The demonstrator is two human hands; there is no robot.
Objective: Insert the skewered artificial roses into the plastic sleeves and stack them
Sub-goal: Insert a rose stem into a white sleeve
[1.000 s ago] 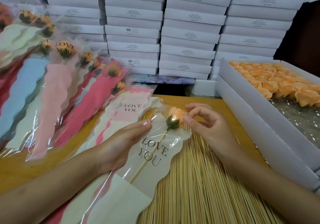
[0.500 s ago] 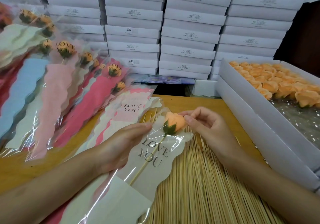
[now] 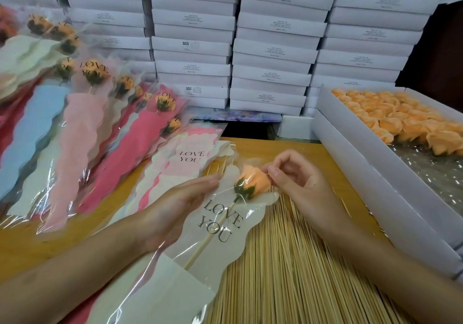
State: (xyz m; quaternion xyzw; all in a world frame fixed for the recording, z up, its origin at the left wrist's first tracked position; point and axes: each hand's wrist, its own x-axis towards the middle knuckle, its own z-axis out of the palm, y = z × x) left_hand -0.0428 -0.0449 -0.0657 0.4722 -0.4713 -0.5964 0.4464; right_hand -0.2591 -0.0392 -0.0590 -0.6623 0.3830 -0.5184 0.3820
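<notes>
So what we've got: the rose [image 3: 255, 180] is a peach-orange bud with a dark green calyx, stuck on a pale wooden skewer [image 3: 213, 233]. It sits at the mouth of the sleeve [image 3: 225, 256], a clear plastic one with a cream wavy-edged insert and "LOVE YOU" printed in dark letters. The skewer runs diagonally under the lettering toward the near left. The sleeve lies near centre, over a bed of loose skewers [image 3: 288, 273] on the yellow surface [image 3: 288, 145].

The right hand [image 3: 298, 178] has its fingers pinching the petals at the bud's far tip. The left hand [image 3: 180, 198] lies along the sleeve's left edge, fingers straight and gripping nothing we can see.

Hard bits:
- The skewer's lower end disappears behind a cream fold.
- The left thumb is hidden, so we can't tell if it's under the plastic.
- Glare makes it unclear whether the bud is under the film or poking out.
- The sleeve's near end is cut off.
- The pile of sleeved roses [image 3: 80, 133] on the left is blurry.
- The box [image 3: 350, 153] of loose orange rose heads runs off the right.
</notes>
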